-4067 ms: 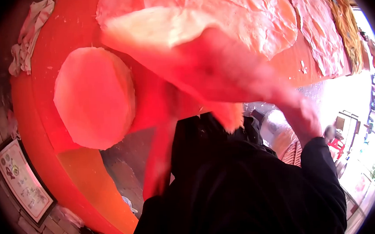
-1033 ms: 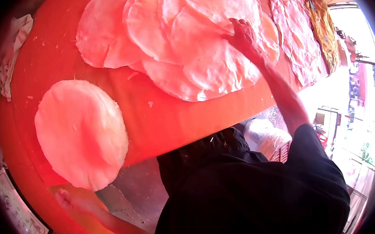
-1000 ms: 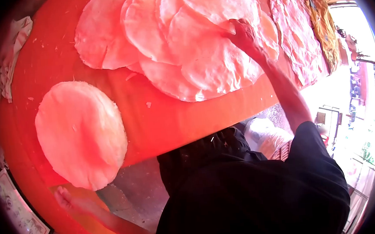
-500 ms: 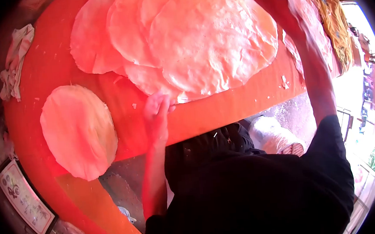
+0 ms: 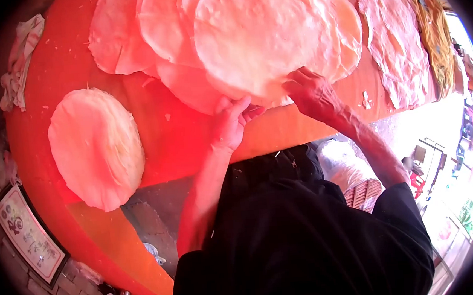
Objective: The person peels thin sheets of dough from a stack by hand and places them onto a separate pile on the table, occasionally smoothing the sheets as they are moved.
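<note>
Several large, thin, round flatbreads (image 5: 261,36) lie overlapped like a fan on the red-orange table (image 5: 159,147). My left hand (image 5: 232,123) is at the near edge of this pile, with its thumb and curled fingers closed at the rim of a sheet. To its right, my right hand (image 5: 312,95) pinches the near edge of the top flatbread, its knuckles up and fingertips on the sheet. The exact grip of the left fingertips is partly hidden. A separate stack of round flatbreads (image 5: 97,149) sits at the left of the table.
A pale crumpled sheet (image 5: 394,43) and a yellow-brown cloth (image 5: 433,40) lie at the right. A whitish rag (image 5: 22,64) rests on the far left edge. Beneath the near table edge is a white bundle (image 5: 342,162). A framed panel (image 5: 30,234) stands at lower left.
My right hand has come back from the far right to the near edge of the pile. My left hand has shifted right along that edge. The view has moved slightly.
</note>
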### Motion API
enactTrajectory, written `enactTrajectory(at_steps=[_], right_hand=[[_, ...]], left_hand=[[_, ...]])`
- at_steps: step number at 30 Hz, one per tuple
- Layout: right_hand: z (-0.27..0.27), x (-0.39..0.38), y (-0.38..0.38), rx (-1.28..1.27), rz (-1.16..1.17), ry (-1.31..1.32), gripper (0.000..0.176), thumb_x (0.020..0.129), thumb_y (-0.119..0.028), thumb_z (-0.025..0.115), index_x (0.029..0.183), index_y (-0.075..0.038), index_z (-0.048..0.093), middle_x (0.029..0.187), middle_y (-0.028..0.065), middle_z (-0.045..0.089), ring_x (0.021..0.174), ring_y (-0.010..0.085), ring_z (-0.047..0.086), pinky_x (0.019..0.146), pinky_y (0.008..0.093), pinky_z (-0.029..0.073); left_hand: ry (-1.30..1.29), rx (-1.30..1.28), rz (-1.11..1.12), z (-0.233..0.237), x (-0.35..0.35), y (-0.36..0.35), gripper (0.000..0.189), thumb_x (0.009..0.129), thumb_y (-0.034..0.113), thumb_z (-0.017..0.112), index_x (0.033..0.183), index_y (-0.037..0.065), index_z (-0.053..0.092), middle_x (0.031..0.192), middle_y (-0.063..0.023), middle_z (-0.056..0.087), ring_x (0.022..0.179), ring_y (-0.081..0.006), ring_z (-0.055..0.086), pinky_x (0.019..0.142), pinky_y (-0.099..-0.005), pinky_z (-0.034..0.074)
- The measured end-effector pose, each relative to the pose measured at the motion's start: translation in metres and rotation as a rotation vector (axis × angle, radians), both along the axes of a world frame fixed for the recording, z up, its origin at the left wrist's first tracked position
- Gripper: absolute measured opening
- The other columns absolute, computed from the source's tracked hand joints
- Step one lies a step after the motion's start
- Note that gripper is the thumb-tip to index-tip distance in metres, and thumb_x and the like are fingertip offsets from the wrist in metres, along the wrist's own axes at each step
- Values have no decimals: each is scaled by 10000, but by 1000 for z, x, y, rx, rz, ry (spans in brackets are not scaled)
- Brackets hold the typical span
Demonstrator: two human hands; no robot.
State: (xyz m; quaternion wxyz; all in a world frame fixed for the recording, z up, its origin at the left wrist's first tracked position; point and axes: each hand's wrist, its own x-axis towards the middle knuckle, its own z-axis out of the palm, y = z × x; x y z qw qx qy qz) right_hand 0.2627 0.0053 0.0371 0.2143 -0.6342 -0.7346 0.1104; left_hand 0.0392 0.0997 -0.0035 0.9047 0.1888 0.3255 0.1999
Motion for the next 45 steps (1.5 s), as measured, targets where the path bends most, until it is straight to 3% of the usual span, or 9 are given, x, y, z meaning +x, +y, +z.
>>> enactTrajectory(at_steps=[9,14,16,18,20,22,24,39,45], right_hand=[[20,26,17,-201,-130,-222,282,681,-44,614,957,-39,670,1027,160,644,916,315,638,742,416,540],[138,103,55,325,-236,645,324,897,-46,573,1214,14,592,1141,101,647,1017,172,621,856,280,501],[165,81,63,429,-331,383,298,871,-6,567,1168,-15,594,1093,91,640,969,168,616,814,284,485],[135,74,63,127,-395,-834,141,902,-86,566,1039,-63,586,908,22,593,802,158,589,669,287,476],[115,49,70,194,-212,-958,125,838,-62,542,937,-90,611,777,37,610,704,214,611,567,346,464],[46,51,84,96,-184,-278,186,733,-28,525,849,-101,650,767,139,646,773,343,637,652,454,495],[11,57,81,-221,-202,-273,189,710,-38,534,843,-95,655,794,143,664,780,354,641,667,475,493],[-10,27,93,75,-217,-120,104,702,-39,560,769,-68,634,784,96,635,833,312,618,686,430,507],[-12,3,76,149,-239,-142,372,732,-199,688,1081,-81,632,1073,111,629,992,336,595,803,467,498]], left_hand=[[-108,53,60,32,18,10,387,933,114,571,1289,-1,473,1119,-153,625,974,-266,659,854,-386,550],[219,171,8,18,-1,20,353,955,114,545,1284,-8,497,1107,-165,637,955,-255,658,828,-345,544],[245,193,43,14,-5,21,321,962,105,537,1258,-15,508,1092,-157,641,947,-238,660,825,-330,549],[270,214,82,12,-4,23,317,963,103,539,1252,-22,509,1083,-154,642,949,-239,659,832,-333,552],[235,201,94,18,6,27,319,963,104,544,1250,-30,504,1081,-151,637,955,-242,658,842,-341,554],[193,181,111,15,15,30,323,965,105,545,1252,-35,498,1085,-149,631,962,-246,657,851,-346,554],[132,164,139,8,26,37,329,968,107,543,1259,-37,490,1093,-148,621,970,-250,655,858,-349,552],[126,108,55,13,51,46,145,955,92,536,1067,5,569,990,-96,635,820,-220,694,658,-276,574],[10,107,37,10,57,58,172,934,85,530,1082,1,553,1012,-101,641,689,-191,649,537,-231,475]])
